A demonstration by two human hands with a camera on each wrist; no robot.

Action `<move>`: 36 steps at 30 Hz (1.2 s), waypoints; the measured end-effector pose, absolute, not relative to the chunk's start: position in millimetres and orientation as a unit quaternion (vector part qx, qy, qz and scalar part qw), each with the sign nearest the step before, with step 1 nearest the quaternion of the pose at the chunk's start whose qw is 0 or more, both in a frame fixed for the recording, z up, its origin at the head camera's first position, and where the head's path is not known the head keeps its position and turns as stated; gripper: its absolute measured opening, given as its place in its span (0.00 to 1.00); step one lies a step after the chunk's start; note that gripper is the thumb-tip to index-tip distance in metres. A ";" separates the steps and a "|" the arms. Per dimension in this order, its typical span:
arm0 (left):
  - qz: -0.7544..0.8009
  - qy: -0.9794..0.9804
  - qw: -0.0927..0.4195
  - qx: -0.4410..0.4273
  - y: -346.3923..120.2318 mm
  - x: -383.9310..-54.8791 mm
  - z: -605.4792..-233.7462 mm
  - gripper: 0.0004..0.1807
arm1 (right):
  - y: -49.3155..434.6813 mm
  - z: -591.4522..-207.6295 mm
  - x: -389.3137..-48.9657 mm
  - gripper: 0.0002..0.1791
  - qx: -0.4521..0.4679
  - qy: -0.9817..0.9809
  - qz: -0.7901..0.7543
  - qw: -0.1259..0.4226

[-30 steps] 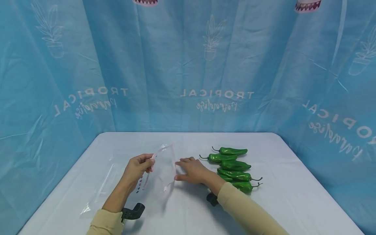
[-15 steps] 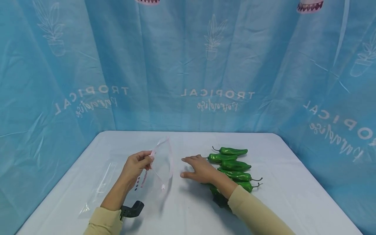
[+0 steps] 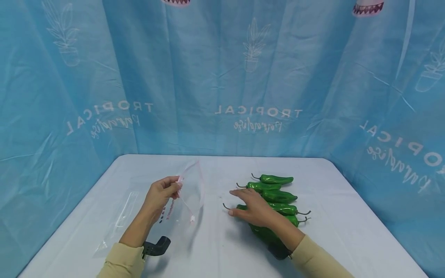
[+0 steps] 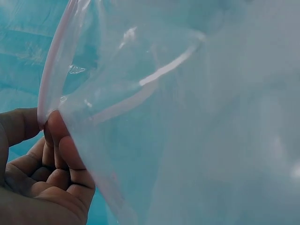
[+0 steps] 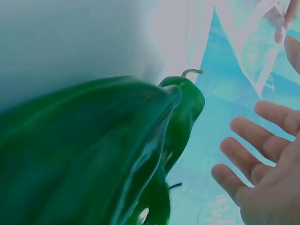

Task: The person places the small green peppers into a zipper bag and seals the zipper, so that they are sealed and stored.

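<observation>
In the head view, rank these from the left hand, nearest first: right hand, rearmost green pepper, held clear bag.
1. Clear bag, pinched in the left hand.
2. Right hand, across to the right.
3. Rearmost green pepper, farther right.

Behind the far edge of the white, round-cornered desk point(image 3: 351, 224), my head view shows a creased light-blue curtain point(image 3: 198, 85), which also runs along the left and right edges. Above the middle of the far edge I read mirrored white "TROPICAL Paradise" lettering point(image 3: 259, 111) under a white-outlined potted plant point(image 3: 253, 48), both repeated beyond each far corner. Higher up, I catch two cut-off pinkish printed shapes point(image 3: 368, 8) with dark-red zigzag bands.
</observation>
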State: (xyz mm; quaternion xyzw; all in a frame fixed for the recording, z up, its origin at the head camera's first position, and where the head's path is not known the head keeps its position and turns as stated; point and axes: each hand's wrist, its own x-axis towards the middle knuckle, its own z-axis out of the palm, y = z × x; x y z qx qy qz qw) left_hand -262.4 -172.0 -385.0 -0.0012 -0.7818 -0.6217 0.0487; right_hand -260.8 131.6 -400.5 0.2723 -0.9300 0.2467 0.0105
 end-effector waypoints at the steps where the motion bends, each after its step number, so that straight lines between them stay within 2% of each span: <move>1: -0.621 -0.782 0.050 -0.002 -171.9 -262.5 -384.6 0.20 | 134.8 -400.7 -258.7 0.35 0.268 -0.930 0.251 0.014; 17: -0.617 -0.785 0.052 0.005 -171.1 -262.5 -381.2 0.20 | 184.2 -399.7 -223.6 0.35 0.192 -0.938 0.287 0.041; 30: -0.622 -0.781 0.058 0.009 -171.4 -260.2 -377.7 0.20 | 207.3 -407.8 -193.5 0.35 0.116 -0.951 0.286 0.004; 36: -0.637 -0.769 0.056 0.002 -172.8 -260.0 -378.7 0.20 | 215.6 -415.0 -181.4 0.35 0.110 -0.953 0.283 0.006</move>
